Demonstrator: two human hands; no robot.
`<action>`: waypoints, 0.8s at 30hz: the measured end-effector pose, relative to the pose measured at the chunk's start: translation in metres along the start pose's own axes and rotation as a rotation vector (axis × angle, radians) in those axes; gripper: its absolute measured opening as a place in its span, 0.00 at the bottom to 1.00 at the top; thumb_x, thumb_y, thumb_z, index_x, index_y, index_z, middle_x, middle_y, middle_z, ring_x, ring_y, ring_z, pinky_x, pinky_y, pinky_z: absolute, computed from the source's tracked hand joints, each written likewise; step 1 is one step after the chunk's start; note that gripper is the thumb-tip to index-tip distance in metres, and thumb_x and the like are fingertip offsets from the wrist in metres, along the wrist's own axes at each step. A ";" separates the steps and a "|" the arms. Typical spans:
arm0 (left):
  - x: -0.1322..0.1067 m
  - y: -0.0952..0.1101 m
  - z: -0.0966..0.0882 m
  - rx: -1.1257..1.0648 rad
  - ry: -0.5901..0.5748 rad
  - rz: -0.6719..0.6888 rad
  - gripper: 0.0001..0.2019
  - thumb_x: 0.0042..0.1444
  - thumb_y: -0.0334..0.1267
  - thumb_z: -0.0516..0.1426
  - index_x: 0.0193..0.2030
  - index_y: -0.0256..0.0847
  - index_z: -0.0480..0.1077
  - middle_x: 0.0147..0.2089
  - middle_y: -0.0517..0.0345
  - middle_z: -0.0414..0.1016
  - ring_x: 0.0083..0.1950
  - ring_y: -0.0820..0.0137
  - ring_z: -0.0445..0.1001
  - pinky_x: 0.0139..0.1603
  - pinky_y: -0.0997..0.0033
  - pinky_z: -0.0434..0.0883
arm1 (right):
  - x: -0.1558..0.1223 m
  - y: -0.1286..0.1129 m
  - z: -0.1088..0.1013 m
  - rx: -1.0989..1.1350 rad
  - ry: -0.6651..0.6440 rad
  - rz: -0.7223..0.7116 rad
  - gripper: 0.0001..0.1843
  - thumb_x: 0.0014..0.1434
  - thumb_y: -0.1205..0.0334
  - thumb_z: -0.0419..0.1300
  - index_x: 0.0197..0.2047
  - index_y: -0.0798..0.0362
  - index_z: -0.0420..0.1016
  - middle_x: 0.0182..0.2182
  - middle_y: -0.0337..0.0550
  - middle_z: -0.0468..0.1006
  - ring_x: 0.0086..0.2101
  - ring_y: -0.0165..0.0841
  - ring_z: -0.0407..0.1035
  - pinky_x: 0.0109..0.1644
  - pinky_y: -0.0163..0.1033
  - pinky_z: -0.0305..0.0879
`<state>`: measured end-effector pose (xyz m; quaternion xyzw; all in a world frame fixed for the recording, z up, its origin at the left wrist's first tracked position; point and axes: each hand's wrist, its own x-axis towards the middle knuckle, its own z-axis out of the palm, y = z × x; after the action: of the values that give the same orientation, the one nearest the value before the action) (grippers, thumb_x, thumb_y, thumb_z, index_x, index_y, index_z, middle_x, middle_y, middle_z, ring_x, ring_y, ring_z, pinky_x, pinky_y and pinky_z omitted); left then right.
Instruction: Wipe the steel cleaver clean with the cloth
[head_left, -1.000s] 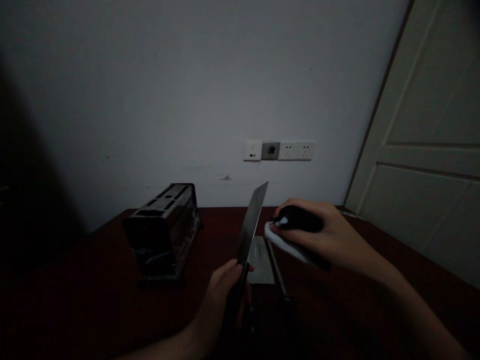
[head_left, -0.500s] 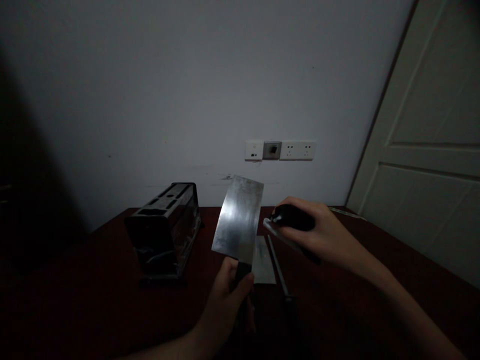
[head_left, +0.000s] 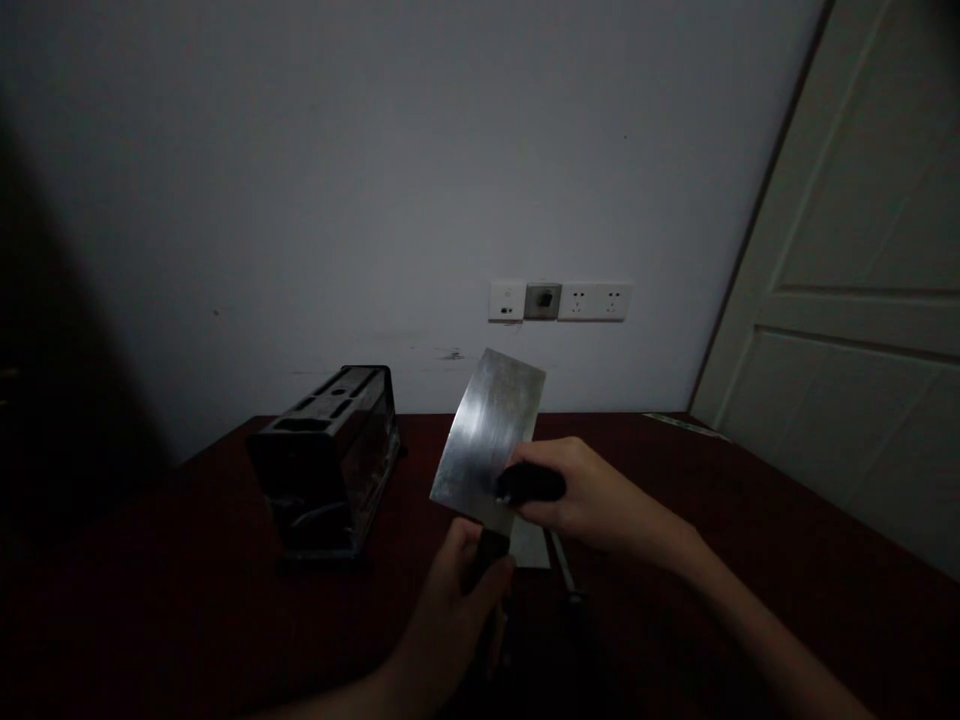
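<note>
My left hand (head_left: 457,610) is closed around the black handle of a cleaver (head_left: 491,420), whose broad steel blade stands up, leaning slightly right. My right hand (head_left: 581,490) grips a small black-handled tool (head_left: 532,482) with a bit of metal at its tip. That tip overlaps the lower right part of the blade; whether they touch I cannot tell. Behind and below the hands, a second flat metal blade (head_left: 531,548) lies on the table, partly hidden. Beside it lies a thin metal rod with a dark handle (head_left: 564,568), possibly a sharpening steel.
A black, slotted knife block (head_left: 330,460) stands at left on the dark red table (head_left: 225,520). Behind are a pale wall with sockets (head_left: 559,301) and, at right, a white door (head_left: 855,240). A thin strip (head_left: 686,427) lies along the table's back right edge. The light is dim.
My right hand has moved left and down with the black-handled tool, from beside the cleaver to in front of its blade. The cleaver has shifted slightly right in my left hand.
</note>
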<state>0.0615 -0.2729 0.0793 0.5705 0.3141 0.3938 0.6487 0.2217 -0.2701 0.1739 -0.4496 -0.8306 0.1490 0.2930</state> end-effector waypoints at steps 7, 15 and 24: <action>-0.001 -0.004 -0.002 -0.012 -0.004 -0.003 0.16 0.51 0.50 0.55 0.37 0.40 0.59 0.20 0.69 0.63 0.11 0.83 0.56 0.12 0.82 0.55 | 0.000 -0.009 0.006 -0.121 -0.091 0.012 0.06 0.48 0.71 0.58 0.31 0.53 0.70 0.26 0.36 0.72 0.26 0.26 0.64 0.28 0.30 0.54; 0.001 -0.004 -0.001 -0.010 0.028 0.005 0.18 0.50 0.48 0.57 0.43 0.40 0.63 0.18 0.66 0.65 0.15 0.78 0.62 0.16 0.79 0.59 | 0.003 -0.011 0.017 -0.253 -0.104 -0.070 0.06 0.48 0.73 0.56 0.29 0.54 0.66 0.31 0.38 0.70 0.29 0.26 0.63 0.30 0.32 0.54; 0.000 -0.008 0.000 -0.075 0.029 -0.054 0.18 0.47 0.52 0.57 0.37 0.40 0.63 0.15 0.69 0.60 0.12 0.79 0.58 0.13 0.80 0.57 | 0.002 -0.005 0.016 -0.254 -0.124 -0.069 0.07 0.48 0.74 0.56 0.30 0.53 0.67 0.32 0.40 0.71 0.31 0.28 0.64 0.33 0.33 0.57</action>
<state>0.0627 -0.2728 0.0717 0.5312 0.3237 0.3959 0.6755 0.2078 -0.2711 0.1649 -0.4443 -0.8741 0.0602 0.1870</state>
